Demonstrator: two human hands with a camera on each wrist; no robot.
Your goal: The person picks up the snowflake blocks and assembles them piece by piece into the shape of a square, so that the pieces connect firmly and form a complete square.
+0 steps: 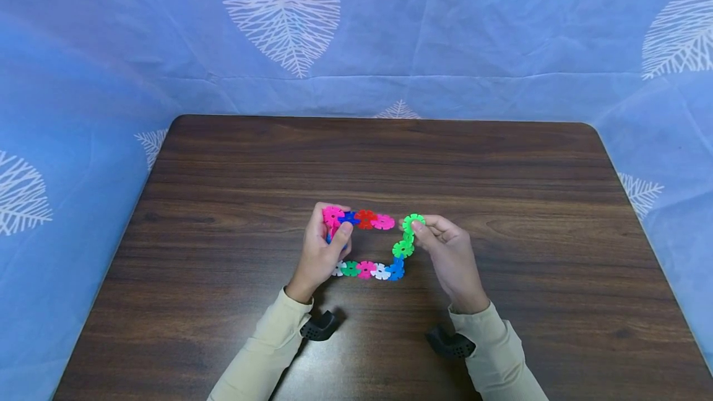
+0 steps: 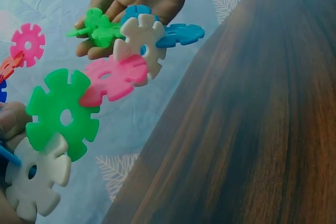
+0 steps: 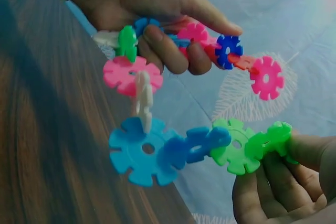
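A chain of interlocking plastic snowflake discs hangs between both hands above the table, bent into a nearly closed rectangle. My left hand (image 1: pixel 319 258) grips its left side, thumb near a dark blue disc (image 1: pixel 348 218) and a pink disc (image 1: pixel 333 213). A red disc (image 1: pixel 366 219) and a pink end disc (image 1: pixel 383 222) stick out rightward from there. My right hand (image 1: pixel 452 255) pinches the bright green end disc (image 1: pixel 413 223), a small gap from that pink one. Along the near side run green, pink, white and blue discs (image 3: pixel 142 153). Left fingers partly hide the left side.
The brown wooden table (image 1: pixel 223 159) lies below the hands. Blue cloth (image 1: pixel 445 30) with white leaf prints hangs behind and at its sides. A black wrist device (image 1: pixel 320 327) sits at the left cuff, another black device (image 1: pixel 450 344) at the right.
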